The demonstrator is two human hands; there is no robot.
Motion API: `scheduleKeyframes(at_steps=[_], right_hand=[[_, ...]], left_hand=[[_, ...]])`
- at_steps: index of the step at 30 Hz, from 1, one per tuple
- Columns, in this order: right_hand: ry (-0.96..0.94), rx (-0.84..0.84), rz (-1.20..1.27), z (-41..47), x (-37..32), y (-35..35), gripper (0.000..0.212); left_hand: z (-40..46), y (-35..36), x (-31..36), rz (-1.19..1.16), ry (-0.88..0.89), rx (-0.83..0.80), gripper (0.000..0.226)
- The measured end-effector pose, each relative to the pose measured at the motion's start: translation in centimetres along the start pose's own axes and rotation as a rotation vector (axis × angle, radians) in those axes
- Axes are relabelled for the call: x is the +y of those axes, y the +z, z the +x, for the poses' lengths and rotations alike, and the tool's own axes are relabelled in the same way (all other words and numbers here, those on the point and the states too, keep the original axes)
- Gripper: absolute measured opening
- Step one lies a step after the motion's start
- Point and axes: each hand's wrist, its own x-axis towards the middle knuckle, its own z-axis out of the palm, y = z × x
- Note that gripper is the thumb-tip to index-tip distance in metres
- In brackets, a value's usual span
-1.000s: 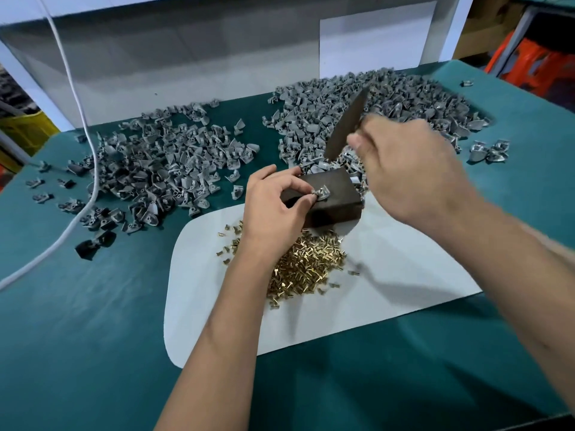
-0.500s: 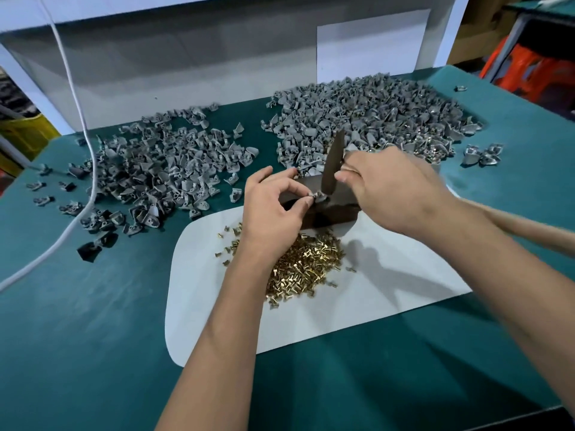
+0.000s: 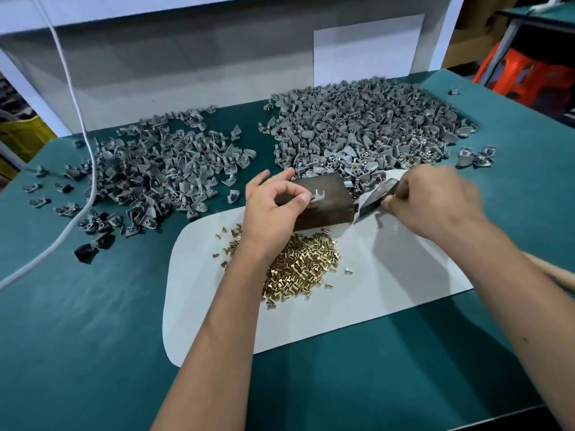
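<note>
Here's the left grip (image 3: 273, 209), thumb and forefinger curled in and pinching a small grey part (image 3: 315, 197), holding it down on the top face of the dark block (image 3: 331, 189). A little pin sticks up from that part. Over on the other side, the right grip (image 3: 435, 197) is closed round a flat dark metal tool (image 3: 375, 197), fingers wrapped on its upper end. The hand is a touch blurred. The tool leans with its lower tip down at the white sheet (image 3: 389, 290), just beside the block's right edge and clear of the grey part. The block sits at the far edge of that sheet, and a pile of brass rivets (image 3: 305, 262) lies right in front of it, partly under the left wrist. Behind, on the green surface (image 3: 93, 337), are two heaps of grey parts, a left heap (image 3: 161, 169) and a bigger right heap (image 3: 367, 129). A white cable (image 3: 71, 88) trails down the left side.
</note>
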Motion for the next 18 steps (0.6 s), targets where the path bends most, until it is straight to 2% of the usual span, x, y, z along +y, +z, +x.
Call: scheduleKeyframes(at_steps=[2,4,7,10,13,15,18], right_hand=[[-0.071,0.103,0.062,0.0,-0.7,-0.5,0.023],[-0.218,0.166,0.203,0.0,-1.9,-1.2,0.017],[-0.504,-0.007,0.376,-0.4,-4.5,-1.8,0.025],[-0.657,-0.018,0.323,-0.2,-6.0,-1.3,0.025],[-0.638,0.030,0.368,0.3,-6.1,-1.2,0.020],[-0.550,0.048,0.351,1.0,-6.3,-1.1,0.023],[-0.351,0.113,0.323,2.5,-6.3,-0.9,0.028]], left_hand=[[0.0,0.0,0.0,0.000,-0.004,0.005,0.017],[0.0,0.0,-0.1,0.002,-0.001,0.014,0.017],[0.2,-0.1,-0.2,-0.001,0.017,0.030,0.021],[0.3,-0.1,-0.2,0.005,0.047,0.043,0.022],[0.8,-0.6,-0.4,-0.014,0.068,0.121,0.017],[1.3,-2.0,-1.2,0.046,0.034,0.272,0.012],[1.3,-4.9,-2.7,0.258,-0.032,0.511,0.027]])
